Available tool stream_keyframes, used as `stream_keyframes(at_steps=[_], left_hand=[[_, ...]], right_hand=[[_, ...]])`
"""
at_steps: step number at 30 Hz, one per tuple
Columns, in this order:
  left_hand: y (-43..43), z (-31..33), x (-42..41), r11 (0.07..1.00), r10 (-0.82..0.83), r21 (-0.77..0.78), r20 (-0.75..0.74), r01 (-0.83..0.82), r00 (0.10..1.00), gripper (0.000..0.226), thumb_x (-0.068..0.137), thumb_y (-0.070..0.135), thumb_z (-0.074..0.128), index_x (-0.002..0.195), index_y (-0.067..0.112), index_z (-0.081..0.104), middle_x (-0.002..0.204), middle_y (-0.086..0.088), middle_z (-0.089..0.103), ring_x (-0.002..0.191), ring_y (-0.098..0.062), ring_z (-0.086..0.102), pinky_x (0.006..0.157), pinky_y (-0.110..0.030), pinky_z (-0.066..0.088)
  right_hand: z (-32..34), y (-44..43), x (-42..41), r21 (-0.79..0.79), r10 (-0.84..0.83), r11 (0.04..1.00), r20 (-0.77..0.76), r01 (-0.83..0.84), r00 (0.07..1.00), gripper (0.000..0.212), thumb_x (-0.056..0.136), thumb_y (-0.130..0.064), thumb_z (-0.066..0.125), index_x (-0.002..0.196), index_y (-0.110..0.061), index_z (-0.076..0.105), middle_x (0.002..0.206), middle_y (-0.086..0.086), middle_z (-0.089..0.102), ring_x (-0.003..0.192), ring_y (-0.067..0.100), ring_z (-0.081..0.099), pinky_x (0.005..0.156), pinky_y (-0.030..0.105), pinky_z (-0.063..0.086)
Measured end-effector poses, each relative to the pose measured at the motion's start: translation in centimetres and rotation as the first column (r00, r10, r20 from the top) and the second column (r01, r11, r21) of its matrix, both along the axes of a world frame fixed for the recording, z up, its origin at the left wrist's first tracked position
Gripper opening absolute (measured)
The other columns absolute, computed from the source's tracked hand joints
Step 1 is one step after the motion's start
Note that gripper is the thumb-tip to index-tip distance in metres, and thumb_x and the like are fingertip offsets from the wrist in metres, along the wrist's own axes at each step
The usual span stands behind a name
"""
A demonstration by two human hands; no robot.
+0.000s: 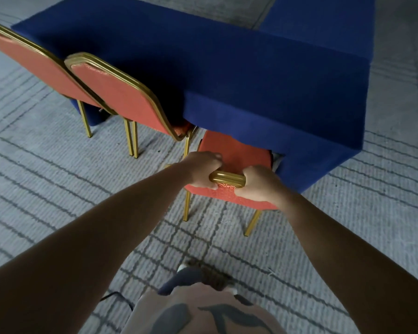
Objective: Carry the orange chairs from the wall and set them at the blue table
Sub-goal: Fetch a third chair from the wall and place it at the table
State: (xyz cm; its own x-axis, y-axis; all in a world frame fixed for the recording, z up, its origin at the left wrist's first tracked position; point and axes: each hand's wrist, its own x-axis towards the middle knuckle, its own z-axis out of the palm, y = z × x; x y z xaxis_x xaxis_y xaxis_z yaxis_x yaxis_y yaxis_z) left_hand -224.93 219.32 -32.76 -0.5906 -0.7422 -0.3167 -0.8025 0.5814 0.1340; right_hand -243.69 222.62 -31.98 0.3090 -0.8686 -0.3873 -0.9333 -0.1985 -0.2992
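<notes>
An orange chair (229,150) with a gold frame stands in front of me, its seat partly under the blue table (239,68). My left hand (203,168) and my right hand (258,184) both grip the gold top rail of its backrest, one at each end. Two more orange chairs stand at the same side of the table: one (121,95) just left of mine, another (32,56) at the far left. The table's blue cloth hangs to the floor.
Grey carpet with a dark grid pattern (58,179) covers the floor on all sides. A second blue-covered table (323,22) adjoins the first at the back right. A dark cable (116,297) lies on the carpet near my feet.
</notes>
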Motion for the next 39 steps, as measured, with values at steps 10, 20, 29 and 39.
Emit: stream_keyframes(at_steps=[10, 20, 29, 39], left_hand=[[-2.6, 0.6, 0.2, 0.991, 0.130, 0.023, -0.127, -0.128, 0.983, 0.042, 0.071, 0.045, 0.077, 0.104, 0.024, 0.061, 0.101, 0.009, 0.053, 0.093, -0.013, 0.052, 0.077, -0.033, 0.045], [-15.1, 6.9, -2.3, 0.970, 0.185, 0.199, -0.214, -0.143, 0.959, 0.027, 0.077, 0.027, 0.077, 0.092, 0.025, 0.055, 0.079, 0.011, 0.059, 0.074, -0.013, 0.060, 0.063, -0.027, 0.044], [-18.2, 7.8, -2.4, 0.951, 0.135, 0.306, -0.267, -0.049, 0.954, 0.024, 0.080, 0.023, 0.075, 0.099, 0.022, 0.061, 0.079, 0.006, 0.066, 0.065, -0.008, 0.062, 0.056, -0.017, 0.045], [-19.7, 7.7, -2.3, 0.973, 0.048, 0.232, -0.237, 0.009, 0.970, 0.024, 0.077, 0.026, 0.076, 0.095, 0.020, 0.061, 0.084, 0.005, 0.066, 0.075, -0.012, 0.063, 0.066, -0.024, 0.046]], right_hand=[[1.5, -4.0, 0.2, 0.040, 0.063, 0.997, -0.053, -0.061, 0.997, 0.019, 0.078, -0.036, 0.064, 0.074, -0.019, 0.056, 0.067, -0.002, 0.060, 0.064, 0.019, 0.060, 0.052, 0.026, 0.039], [6.6, -15.0, -1.7, -0.086, -0.247, 0.961, 0.153, 0.262, 0.957, 0.013, 0.066, -0.024, 0.067, 0.060, -0.017, 0.056, 0.053, -0.003, 0.052, 0.051, 0.019, 0.051, 0.050, 0.028, 0.035], [7.6, -16.9, -1.7, -0.075, -0.304, 0.946, 0.130, 0.316, 0.944, 0.006, 0.070, -0.021, 0.066, 0.073, -0.023, 0.062, 0.065, -0.004, 0.061, 0.057, 0.014, 0.058, 0.051, 0.024, 0.038], [7.7, -17.6, -1.1, -0.111, -0.311, 0.937, 0.171, 0.332, 0.935, 0.013, 0.073, -0.018, 0.067, 0.068, -0.024, 0.057, 0.065, -0.004, 0.058, 0.059, 0.014, 0.057, 0.053, 0.024, 0.037]])
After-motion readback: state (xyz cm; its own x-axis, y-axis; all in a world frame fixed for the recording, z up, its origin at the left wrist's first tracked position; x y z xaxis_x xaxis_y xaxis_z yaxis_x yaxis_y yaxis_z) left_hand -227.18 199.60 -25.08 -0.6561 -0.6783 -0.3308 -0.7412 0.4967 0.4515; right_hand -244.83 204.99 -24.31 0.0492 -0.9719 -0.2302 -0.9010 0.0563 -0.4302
